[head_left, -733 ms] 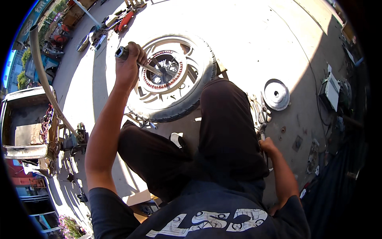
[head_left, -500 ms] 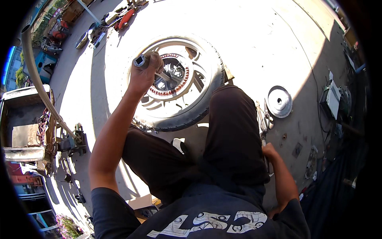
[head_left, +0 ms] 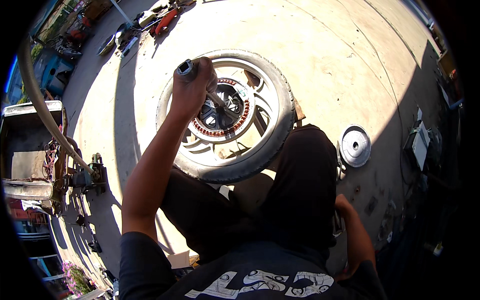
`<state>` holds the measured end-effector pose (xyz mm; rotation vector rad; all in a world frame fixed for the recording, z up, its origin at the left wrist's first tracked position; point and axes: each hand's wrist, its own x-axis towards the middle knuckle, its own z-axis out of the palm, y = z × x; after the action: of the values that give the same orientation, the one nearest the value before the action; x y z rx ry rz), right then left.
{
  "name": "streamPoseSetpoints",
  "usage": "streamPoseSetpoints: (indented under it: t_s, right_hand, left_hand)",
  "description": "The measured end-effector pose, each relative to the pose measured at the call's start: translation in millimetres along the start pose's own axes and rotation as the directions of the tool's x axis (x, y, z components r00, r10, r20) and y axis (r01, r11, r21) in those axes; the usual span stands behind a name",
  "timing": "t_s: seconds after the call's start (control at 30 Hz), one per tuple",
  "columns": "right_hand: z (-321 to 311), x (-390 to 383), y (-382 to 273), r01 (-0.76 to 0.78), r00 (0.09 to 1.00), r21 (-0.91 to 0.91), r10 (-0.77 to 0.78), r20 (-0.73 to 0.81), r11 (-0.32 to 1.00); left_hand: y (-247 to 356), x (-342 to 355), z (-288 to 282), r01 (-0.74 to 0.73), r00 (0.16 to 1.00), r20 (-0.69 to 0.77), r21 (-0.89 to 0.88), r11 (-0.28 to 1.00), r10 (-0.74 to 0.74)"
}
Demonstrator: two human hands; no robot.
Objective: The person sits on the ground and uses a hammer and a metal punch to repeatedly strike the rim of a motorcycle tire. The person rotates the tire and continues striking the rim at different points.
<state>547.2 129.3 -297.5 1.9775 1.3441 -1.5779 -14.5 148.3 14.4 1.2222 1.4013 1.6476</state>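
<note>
Your wheel, a tyred hub motor with copper windings showing, lies flat on the concrete floor at upper centre of the frame, just above your knees. It looks heavy and stiff; take it by the tyre or spokes, never by the fragile windings. Your left hand has its fingers closed round a metal tool angled into the hub. Your right hand, lower right, rests by your knee; its fingers cannot be made out.

Outdoor repair yard, sunlit concrete ground, scattered tools, wheel, metal hub cover
</note>
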Motion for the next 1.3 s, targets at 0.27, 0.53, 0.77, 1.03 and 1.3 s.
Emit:
streamPoseSetpoints:
  t_s: [0.27,0.53,0.77,1.03,1.3]
  right_hand:
    - [-2.1,33.7,40.8,0.178,0.984,-0.221,-0.169,0.061,0.959]
    - [40.3,-29.9,-24.6,0.004,0.998,-0.24,-0.018,-0.058,0.971]
    - [47.4,11.4,27.8,0.132,0.99,-0.11,-0.126,0.063,0.985]
    - [94.1,-35.2,-19.6,0.106,0.959,0.261,-0.168,0.228,0.959]
    - [134.6,-94.2,-85.4,0.121,0.96,0.411,-0.212,0.184,0.903]
  left_hand:
    - [27.3,44.9,-13.2,-0.123,0.981,-0.166,-0.12,0.985,0.102]
    - [18.9,61.5,-100.7,-0.082,0.937,-0.348,-0.127,0.988,0.033]
    - [-27.7,73.7,-136.9,0.092,0.902,-0.418,-0.062,0.994,-0.11]
    - [-54.0,64.2,-183.9,0.15,0.888,-0.428,-0.071,0.986,-0.166]
    - [-68.2,74.5,-223.2,0.34,0.828,-0.43,-0.126,0.932,-0.36]
